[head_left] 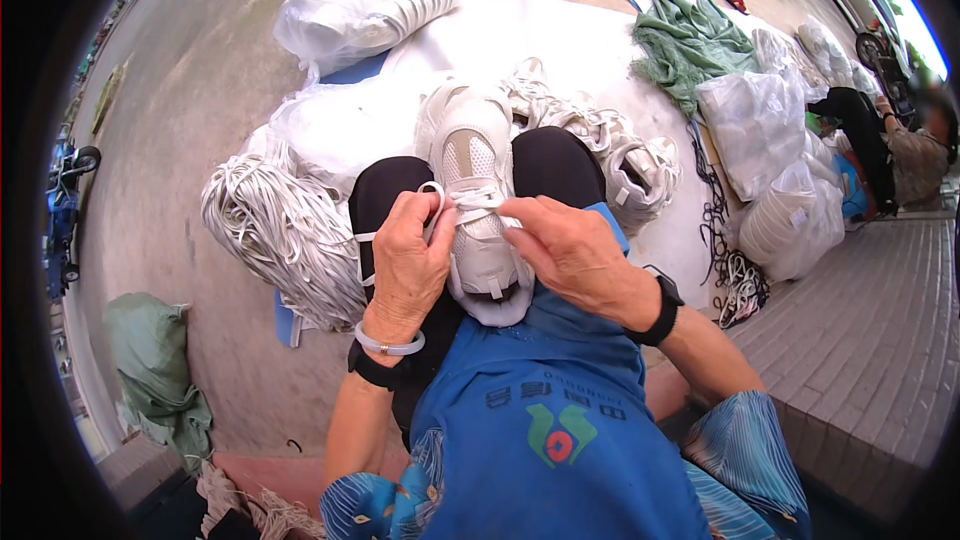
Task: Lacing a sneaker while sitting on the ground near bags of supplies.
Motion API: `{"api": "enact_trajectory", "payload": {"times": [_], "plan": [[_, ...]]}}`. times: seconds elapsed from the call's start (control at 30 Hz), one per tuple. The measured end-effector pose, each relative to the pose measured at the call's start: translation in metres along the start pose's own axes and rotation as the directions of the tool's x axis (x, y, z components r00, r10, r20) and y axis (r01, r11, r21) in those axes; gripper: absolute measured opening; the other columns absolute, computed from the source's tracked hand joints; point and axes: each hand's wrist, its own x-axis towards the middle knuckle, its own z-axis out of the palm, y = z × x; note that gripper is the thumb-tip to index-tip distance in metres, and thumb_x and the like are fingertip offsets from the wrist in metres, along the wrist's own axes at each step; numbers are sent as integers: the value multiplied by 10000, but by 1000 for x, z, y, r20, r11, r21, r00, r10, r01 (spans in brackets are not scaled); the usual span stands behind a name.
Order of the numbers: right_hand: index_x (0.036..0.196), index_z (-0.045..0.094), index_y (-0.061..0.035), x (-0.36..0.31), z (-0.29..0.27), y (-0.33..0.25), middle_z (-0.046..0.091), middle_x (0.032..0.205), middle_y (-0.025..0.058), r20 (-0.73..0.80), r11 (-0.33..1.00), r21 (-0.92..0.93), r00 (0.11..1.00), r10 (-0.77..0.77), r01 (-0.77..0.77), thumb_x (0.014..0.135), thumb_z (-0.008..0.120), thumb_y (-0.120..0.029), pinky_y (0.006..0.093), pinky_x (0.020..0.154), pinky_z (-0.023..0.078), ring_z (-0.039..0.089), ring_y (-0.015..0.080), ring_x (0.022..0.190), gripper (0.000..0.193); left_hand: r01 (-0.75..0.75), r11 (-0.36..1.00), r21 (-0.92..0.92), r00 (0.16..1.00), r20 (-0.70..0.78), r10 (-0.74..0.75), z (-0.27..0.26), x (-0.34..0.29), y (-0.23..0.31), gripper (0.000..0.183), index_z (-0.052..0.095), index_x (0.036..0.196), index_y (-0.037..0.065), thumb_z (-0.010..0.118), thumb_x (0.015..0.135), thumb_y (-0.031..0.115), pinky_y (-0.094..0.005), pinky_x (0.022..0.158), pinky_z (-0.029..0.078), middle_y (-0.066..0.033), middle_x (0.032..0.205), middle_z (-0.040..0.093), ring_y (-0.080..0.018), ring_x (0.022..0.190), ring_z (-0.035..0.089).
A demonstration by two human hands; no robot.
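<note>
A white sneaker point(474, 140) lies between my knees, its toe pointing away and its heel opening toward me. Beside its eyelets on the left, my left hand point(408, 250) pinches a white shoelace point(436, 202) that loops up over the fingers. Across the shoe, my right hand point(572, 245) has thumb and fingers closed at the lacing, on a lace end near the upper eyelets. Laces cross the tongue between both hands. Several more pale sneakers point(640, 175) sit just beyond my right knee.
A thick bundle of white laces point(285, 235) lies at my left. Plastic-wrapped bags point(365, 15) stand on the white sheet point(540, 30) ahead; others point(790, 220) are at right by a green cloth point(690, 45). A green sack point(160, 370) stands left. Another person point(890, 150) sits far right.
</note>
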Motion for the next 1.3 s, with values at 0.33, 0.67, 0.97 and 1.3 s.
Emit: {"api": "enact_trajectory", "payload": {"times": [0.33, 0.67, 0.97, 1.3], "plan": [[1292, 493, -129, 2, 12, 0, 561, 835, 120, 151, 941, -302, 982, -114, 155, 918, 626, -190, 339, 475, 491, 646, 247, 586, 402, -176, 949, 261, 984, 36, 173, 7, 5, 5, 147, 562, 981, 5, 635, 854, 16, -404, 631, 527, -150, 899, 580, -349, 761, 637], [1270, 494, -137, 7, 21, 2, 572, 813, 119, 195, 943, -296, 976, -97, 153, 889, 655, -204, 333, 457, 490, 646, 256, 559, 419, -129, 982, 141, 991, 47, 124, 11, 3, -5, 115, 490, 1026, -23, 535, 921, -11, -437, 707, 451, -191, 913, 483, -377, 798, 527], [1315, 483, -116, -9, 15, 7, 608, 831, 131, 84, 988, -150, 996, -35, 47, 892, 665, -227, 371, 507, 512, 658, 294, 617, 474, -61, 995, 82, 993, 108, 52, 4, 3, -9, 122, 486, 1016, -30, 553, 931, 26, -440, 714, 462, -208, 921, 507, -388, 825, 552], [1245, 524, -78, -13, 5, 10, 643, 776, 156, 70, 997, -52, 996, 60, -57, 911, 651, -236, 428, 581, 511, 650, 346, 655, 391, 152, 988, 26, 983, 95, -154, -6, -4, -16, 199, 552, 943, 4, 572, 987, 197, -320, 647, 451, -96, 745, 538, -175, 676, 493]]}}
